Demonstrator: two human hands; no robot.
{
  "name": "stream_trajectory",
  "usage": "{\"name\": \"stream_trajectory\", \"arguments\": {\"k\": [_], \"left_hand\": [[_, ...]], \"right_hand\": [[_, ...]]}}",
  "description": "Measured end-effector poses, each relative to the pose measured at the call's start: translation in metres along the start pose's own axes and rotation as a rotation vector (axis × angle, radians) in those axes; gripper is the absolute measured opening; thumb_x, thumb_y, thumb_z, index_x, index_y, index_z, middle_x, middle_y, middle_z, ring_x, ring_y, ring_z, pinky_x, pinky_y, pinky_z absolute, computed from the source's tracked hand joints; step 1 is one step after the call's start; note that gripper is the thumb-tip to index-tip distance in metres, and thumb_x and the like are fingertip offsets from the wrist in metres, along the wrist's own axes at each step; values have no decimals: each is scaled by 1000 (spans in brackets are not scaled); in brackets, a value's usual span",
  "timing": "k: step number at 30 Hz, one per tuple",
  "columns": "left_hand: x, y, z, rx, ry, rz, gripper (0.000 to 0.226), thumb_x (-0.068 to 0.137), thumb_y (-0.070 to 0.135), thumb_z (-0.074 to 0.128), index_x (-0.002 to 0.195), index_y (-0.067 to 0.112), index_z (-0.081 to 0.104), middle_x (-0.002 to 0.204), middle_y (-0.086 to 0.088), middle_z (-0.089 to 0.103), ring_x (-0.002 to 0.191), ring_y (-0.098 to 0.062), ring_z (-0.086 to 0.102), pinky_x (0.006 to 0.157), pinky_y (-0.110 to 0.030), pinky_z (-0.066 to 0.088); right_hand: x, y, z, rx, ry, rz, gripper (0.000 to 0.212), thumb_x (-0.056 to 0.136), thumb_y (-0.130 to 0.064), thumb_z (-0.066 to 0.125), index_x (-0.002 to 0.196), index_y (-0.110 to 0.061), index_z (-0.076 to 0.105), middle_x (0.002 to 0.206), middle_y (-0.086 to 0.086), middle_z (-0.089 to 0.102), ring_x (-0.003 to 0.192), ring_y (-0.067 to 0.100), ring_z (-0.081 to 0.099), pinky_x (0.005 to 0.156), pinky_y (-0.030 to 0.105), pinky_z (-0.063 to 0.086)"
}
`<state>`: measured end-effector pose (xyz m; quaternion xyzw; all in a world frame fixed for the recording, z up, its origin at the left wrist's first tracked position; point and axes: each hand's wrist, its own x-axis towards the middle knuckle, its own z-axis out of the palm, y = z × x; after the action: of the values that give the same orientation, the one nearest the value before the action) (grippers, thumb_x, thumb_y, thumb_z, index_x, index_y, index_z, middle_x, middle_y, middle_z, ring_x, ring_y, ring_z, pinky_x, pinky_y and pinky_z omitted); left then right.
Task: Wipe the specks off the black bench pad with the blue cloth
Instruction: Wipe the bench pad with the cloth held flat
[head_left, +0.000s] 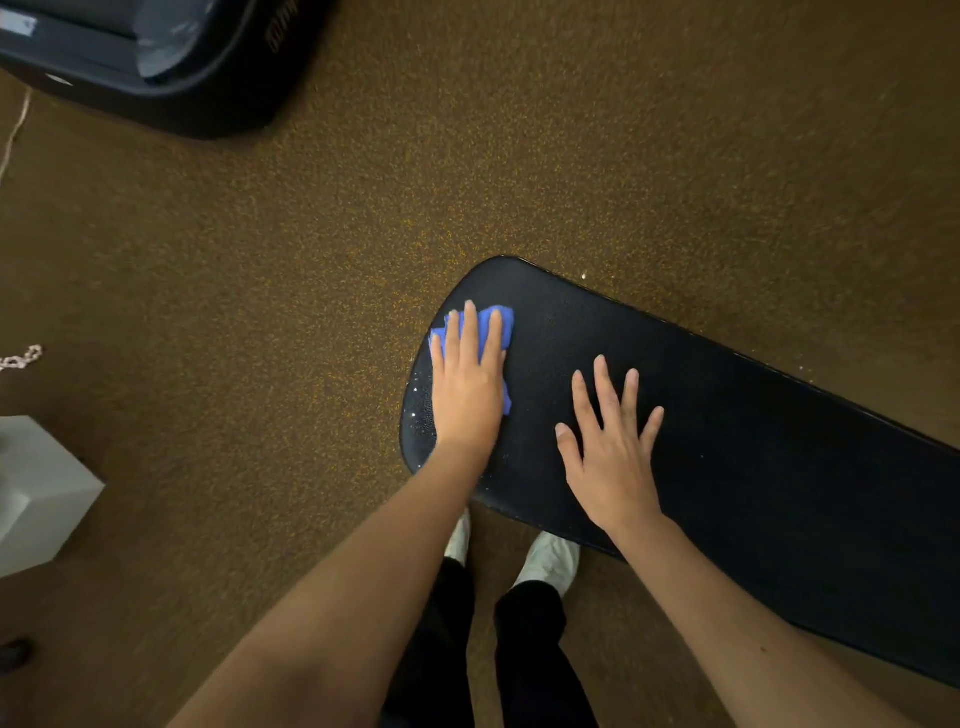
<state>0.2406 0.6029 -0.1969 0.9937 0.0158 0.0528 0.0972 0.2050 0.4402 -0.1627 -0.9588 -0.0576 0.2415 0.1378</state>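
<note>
**A:** Where the black bench pad (727, 441) rounds off at its near-left end, the blue cloth (496, 325) lies bunched flat on the surface. That end is where the specks (423, 410) are: small white flecks along the left edge, just beside my wrist.

**B:** Hands?

**A:** My left hand (467, 384) is palm-down on the cloth, fingers straight and close together, pressing it to the pad. Cloth shows past my fingertips and along the thumb side. My right hand (610, 447) is flat on bare pad to the right of it, fingers spread wide, holding nothing. The hands are near each other, not touching.

**B:** Pad position?

**A:** It runs from the rounded end away to the lower right, out of view. It sits above the brown speckled floor (311, 260). A few white flecks on the floor along the pad's far edge too.

**B:** Any containers around?

**A:** A dark bin-like housing (156, 62) at upper left, well apart from the pad; can't tell what's in it. A white box (36, 493) at the left edge, contents not visible. My white shoes (550, 561) and black trousers (530, 649) are below the pad's near edge.
</note>
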Motion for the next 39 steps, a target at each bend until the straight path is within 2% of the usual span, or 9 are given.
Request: {"name": "stream_trajectory", "arguments": {"k": [3, 6, 9, 12, 20, 24, 30, 33, 39], "left_hand": [[25, -12, 6, 35, 49, -135, 51, 81, 2, 64, 130, 3, 49, 129, -28, 50, 117, -44, 50, 94, -58, 43], [25, -11, 8, 2, 78, -252, 40, 89, 10, 55, 129, 4, 50, 124, -26, 54, 112, -41, 53, 89, -54, 46], [-2, -3, 2, 29, 63, -240, 41, 93, 17, 39, 131, 3, 48, 127, -25, 52, 115, -42, 51, 90, -53, 46], [-5, -11, 2, 45, 30, -183, 43, 89, 10, 48, 131, 2, 47, 128, -27, 51, 116, -42, 51, 92, -54, 45], [6, -30, -3, -19, 54, -280, 43, 93, 25, 37, 128, 4, 50, 106, -22, 60, 86, -39, 59, 71, -44, 50], [-41, -24, -15, -17, -3, -426, 44, 94, 25, 34, 131, 3, 44, 110, -25, 57, 91, -42, 58, 74, -47, 50], [-2, -38, -15, -31, -29, -316, 48, 92, 27, 32, 127, 1, 50, 100, -25, 59, 77, -40, 58, 67, -44, 50], [1, -39, -17, -104, -39, -329, 55, 92, 32, 25, 133, 1, 45, 103, -26, 56, 81, -42, 55, 71, -47, 47], [-62, -24, -20, -149, -17, -591, 47, 97, 23, 37, 138, 2, 38, 118, -28, 52, 91, -44, 53, 75, -49, 45]], "right_hand": [[-1, 1, -1, 6, 2, -13, 61, 96, -41, 27, 149, -23, 5, 157, -2, -14, 140, 26, -22, 110, 56, -6], [-1, 1, 0, 16, 10, -20, 60, 96, -41, 29, 150, -22, 7, 157, -1, -12, 140, 26, -21, 109, 56, -7], [-1, 1, -1, 10, 6, -15, 60, 97, -40, 29, 150, -22, 7, 157, -1, -13, 139, 25, -23, 109, 56, -7], [0, 0, -2, 3, 0, -15, 61, 97, -41, 29, 150, -22, 6, 157, -1, -13, 140, 26, -22, 109, 56, -7], [-1, 1, 1, -12, 13, -19, 61, 96, -42, 28, 150, -22, 7, 157, 1, -11, 140, 27, -20, 109, 57, -6], [0, 1, 0, -24, 6, -19, 62, 96, -42, 29, 150, -22, 7, 157, 1, -12, 140, 27, -22, 109, 57, -6], [0, 0, 2, -45, 11, -14, 62, 95, -44, 26, 150, -22, 6, 157, 2, -11, 140, 29, -20, 109, 58, -4], [-1, 0, 2, -46, 12, -7, 62, 95, -44, 26, 150, -22, 6, 157, 2, -11, 140, 29, -20, 109, 58, -4], [-1, -2, 3, -51, 20, -7, 62, 96, -42, 30, 149, -22, 7, 157, 2, -10, 141, 29, -19, 109, 59, -3]]}}
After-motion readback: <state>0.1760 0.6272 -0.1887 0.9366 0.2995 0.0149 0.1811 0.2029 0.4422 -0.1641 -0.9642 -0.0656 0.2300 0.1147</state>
